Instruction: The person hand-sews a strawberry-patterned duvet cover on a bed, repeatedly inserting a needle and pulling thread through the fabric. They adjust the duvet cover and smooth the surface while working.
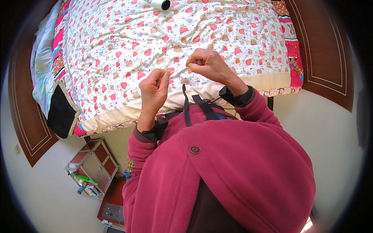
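My left hand point(155, 87) is raised over the near part of a strawberry-print quilt point(163, 35), thumb and fingers pinched together. To its right and a little farther off, my right hand point(210, 65) is also closed, its thumb against the bent index finger. The two hands are apart. Anything as thin as a needle or thread between the fingertips is too small to make out. A pair of scissors point(114, 43) lies on the quilt, beyond and left of my left hand. At the far edge of the view lies a spool of white thread point(158, 4), its dark end facing right.
A cream border point(262, 80) runs along the quilt's near edge. Black cloth with a grey rim point(61, 112) hangs at the left corner, beside pale tie-dyed bedding point(43, 64). Below left stand a metal-framed cabinet point(96, 166) and a red case point(115, 192). Two dark straps lie near my waist.
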Demonstrator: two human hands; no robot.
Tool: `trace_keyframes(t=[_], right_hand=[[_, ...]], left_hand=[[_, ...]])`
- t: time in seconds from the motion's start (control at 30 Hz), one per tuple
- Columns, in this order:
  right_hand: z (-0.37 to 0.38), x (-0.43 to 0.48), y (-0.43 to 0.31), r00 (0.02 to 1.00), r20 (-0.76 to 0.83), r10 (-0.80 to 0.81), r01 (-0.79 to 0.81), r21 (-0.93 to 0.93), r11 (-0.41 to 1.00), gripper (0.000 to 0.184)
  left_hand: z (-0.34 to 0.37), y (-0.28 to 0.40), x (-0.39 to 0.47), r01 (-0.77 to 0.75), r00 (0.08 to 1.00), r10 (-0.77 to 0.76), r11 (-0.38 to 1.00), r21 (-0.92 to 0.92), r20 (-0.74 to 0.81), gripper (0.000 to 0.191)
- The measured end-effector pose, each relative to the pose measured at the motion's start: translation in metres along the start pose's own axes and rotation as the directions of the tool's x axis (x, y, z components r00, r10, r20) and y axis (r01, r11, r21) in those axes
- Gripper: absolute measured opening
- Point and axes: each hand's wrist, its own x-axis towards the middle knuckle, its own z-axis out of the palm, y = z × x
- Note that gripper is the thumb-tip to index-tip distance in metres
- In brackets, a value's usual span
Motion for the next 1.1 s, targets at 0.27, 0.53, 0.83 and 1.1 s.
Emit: trace_keyframes(t=[0.27,0.53,0.83,1.1], right_hand=[[0.002,0.004,0.008,0.999,-0.015,-0.03,0.029,-0.073,0.997,0.007],[0.039,0.011,0.004,0.991,0.121,-0.058,0.054,0.038,0.998,0.042],[-0.034,-0.015,0.005,0.935,0.296,0.197,-0.263,0.205,0.943,0.023],[-0.141,-0.057,0.04,0.98,-0.099,0.175,-0.191,-0.175,0.966,0.016]], left_hand=[[0.001,0.006,-0.001,0.013,0.999,-0.013,1.0,-0.016,-0.04,0.009],[-0.011,0.004,0.009,0.255,0.958,-0.288,0.821,-0.511,0.015,0.011],[-0.128,-0.049,-0.001,0.17,0.784,-0.372,0.898,-0.405,-0.497,0.009],[-0.268,-0.08,-0.074,-0.021,0.721,-0.343,0.858,-0.514,-0.602,0.011]])
